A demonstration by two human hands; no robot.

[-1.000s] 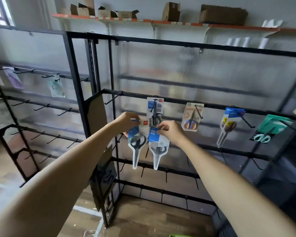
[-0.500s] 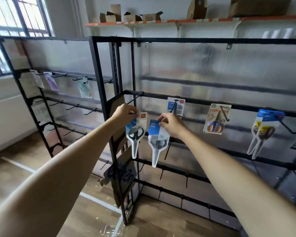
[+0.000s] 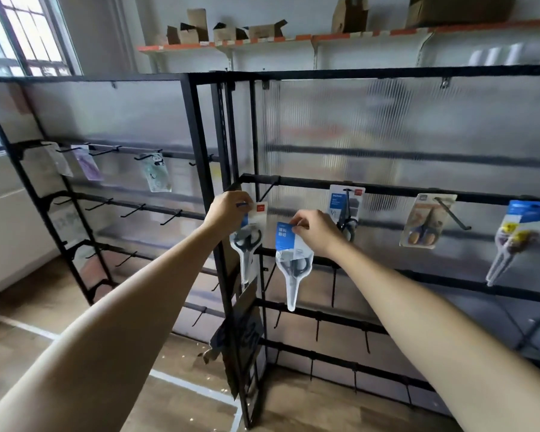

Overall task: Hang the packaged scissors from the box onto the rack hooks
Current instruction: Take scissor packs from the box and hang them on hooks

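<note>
My left hand (image 3: pixel 229 210) pinches the top of a packaged pair of black-handled scissors (image 3: pixel 248 241), held just left of and below an empty hook (image 3: pixel 268 190) on the black rack's upper bar (image 3: pixel 387 190). My right hand (image 3: pixel 314 230) pinches the top of a second scissors pack (image 3: pixel 292 257) with a blue card, hanging lower and apart from the bar. Three more packs hang on hooks to the right: a blue-card pack (image 3: pixel 346 207), an orange-handled one (image 3: pixel 424 224) and one at the frame's right edge (image 3: pixel 515 235). The box is out of view.
A second black rack (image 3: pixel 106 182) stands at the left with several empty hooks and a few hung packets (image 3: pixel 155 174). Lower bars carry downward pegs (image 3: pixel 317 328). Torn cardboard (image 3: pixel 240 335) hangs on the corner post. A wall shelf (image 3: pixel 293 40) holds cartons. Wooden floor below.
The view has swung left and closer to the rack. Both hands keep their packs; the left pack has risen toward the empty hook at the rack's left end.
</note>
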